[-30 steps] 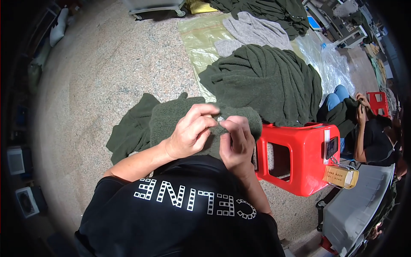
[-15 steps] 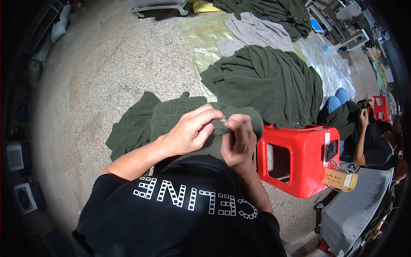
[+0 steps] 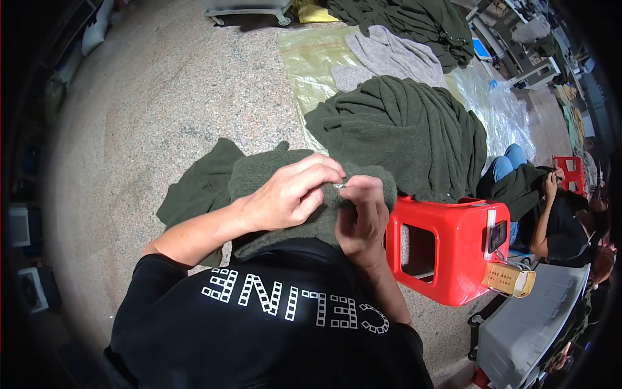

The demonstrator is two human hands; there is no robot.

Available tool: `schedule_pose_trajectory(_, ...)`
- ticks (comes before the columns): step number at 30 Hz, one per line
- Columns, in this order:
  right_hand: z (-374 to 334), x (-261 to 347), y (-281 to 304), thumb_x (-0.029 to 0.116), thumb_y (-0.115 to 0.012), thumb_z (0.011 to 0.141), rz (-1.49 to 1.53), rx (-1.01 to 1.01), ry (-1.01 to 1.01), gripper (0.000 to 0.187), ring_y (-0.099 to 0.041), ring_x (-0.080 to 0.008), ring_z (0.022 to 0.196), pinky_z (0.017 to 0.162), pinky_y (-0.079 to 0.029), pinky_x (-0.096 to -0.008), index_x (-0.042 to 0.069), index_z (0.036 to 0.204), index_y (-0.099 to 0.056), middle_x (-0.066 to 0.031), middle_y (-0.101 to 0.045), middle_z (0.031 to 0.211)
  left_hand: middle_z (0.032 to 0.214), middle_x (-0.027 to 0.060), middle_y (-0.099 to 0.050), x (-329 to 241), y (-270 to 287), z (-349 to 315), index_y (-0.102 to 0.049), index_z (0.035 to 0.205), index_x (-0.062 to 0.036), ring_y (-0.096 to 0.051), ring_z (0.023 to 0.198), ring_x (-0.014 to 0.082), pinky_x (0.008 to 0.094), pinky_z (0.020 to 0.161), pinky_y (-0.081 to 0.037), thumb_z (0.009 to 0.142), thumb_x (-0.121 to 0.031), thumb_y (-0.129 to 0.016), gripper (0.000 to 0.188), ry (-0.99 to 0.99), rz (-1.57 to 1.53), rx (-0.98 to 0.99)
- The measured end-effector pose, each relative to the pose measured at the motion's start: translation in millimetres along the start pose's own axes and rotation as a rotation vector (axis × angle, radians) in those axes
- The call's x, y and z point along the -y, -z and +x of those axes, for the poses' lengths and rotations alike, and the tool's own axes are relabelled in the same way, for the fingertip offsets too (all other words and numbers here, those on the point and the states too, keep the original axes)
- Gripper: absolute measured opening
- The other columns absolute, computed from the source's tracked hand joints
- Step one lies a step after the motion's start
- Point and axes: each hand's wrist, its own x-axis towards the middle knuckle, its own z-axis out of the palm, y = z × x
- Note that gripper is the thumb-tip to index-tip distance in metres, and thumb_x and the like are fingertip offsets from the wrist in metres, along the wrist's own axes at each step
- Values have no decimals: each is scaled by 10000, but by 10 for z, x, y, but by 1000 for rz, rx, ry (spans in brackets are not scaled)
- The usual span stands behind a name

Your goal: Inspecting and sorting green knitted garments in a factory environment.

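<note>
Across my lap lies a dark green knit garment (image 3: 262, 172), bunched up, with one part hanging off to the left. My left hand (image 3: 299, 191) is closed in a pinch on the knit, its fingertips pointing right. Facing it, my right hand (image 3: 361, 214) is closed too, thumb and forefinger pinching the same spot. Between the fingertips a tiny whitish, shiny bit (image 3: 337, 186) shows on the fabric; it is too small to name. The other fingers of my right hand curl under and are partly in shadow.
At my right stands a red plastic stool (image 3: 447, 285) with a phone-like device and a small yellow box (image 3: 510, 279) at its side. A green knit pile (image 3: 402, 136) and grey knitwear (image 3: 395, 52) lie ahead on plastic sheeting. A co-worker (image 3: 560, 220) sits far right near a grey bin (image 3: 534, 324).
The view has shifted slightly. My left hand has edged a little right, nearer the right fingertips, and both hands keep pinching the same spot of the knit.
</note>
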Motion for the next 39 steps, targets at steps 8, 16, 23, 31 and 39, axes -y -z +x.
schedule_pose_trajectory(8, -9, 47, 39, -115, -510, 581, -35, 38, -68, 323, -556, -265, 717, 584, -463, -320, 36, 866, -518, -103, -518, 858, 869, 127, -578, 73, 94, 55, -552, 937, 10, -593, 769, 250, 321, 654, -487, 680, 35, -550, 258, -61, -99, 111)
schedule_pose_trajectory(16, -81, 25, -39, -108, -527, 568, -181, -49, 79, 358, -559, -263, 725, 581, -466, -322, 23, 901, -534, -105, -519, 873, 871, 67, -609, -98, -126, -126, -588, 921, 21, -554, 774, 64, 208, 681, -454, 677, 28, -563, 245, 621, -402, -30)
schedule_pose_trajectory(23, -134, -100, -82, -94, -529, 634, -63, -30, -216, 478, -512, -341, 872, 740, -436, -388, 32, 1093, -479, -140, -509, 921, 919, 126, -588, 10, -124, -160, -549, 898, 40, -557, 850, 185, 282, 781, -444, 773, 42, -521, 128, 184, -218, -335)
schedule_pose_trajectory(31, -117, -309, 244, 21, -464, 789, 14, 13, -463, 196, -541, -212, 874, 765, -430, -290, -12, 969, -536, -119, -536, 970, 747, -54, -539, 35, 290, -78, -553, 918, -8, -480, 680, 26, 176, 640, -408, 835, -76, -605, 119, 732, -810, 12)
schedule_pose_trajectory(39, 154, 269, 1062, -70, -460, 748, 323, -460, -548, 338, -545, -126, 849, 782, -436, -238, -48, 1080, -523, -84, -566, 954, 776, 0, -620, -268, 506, -135, -621, 893, 16, -537, 678, 50, 195, 633, -433, 778, -26, -624, 122, 816, -772, -73)
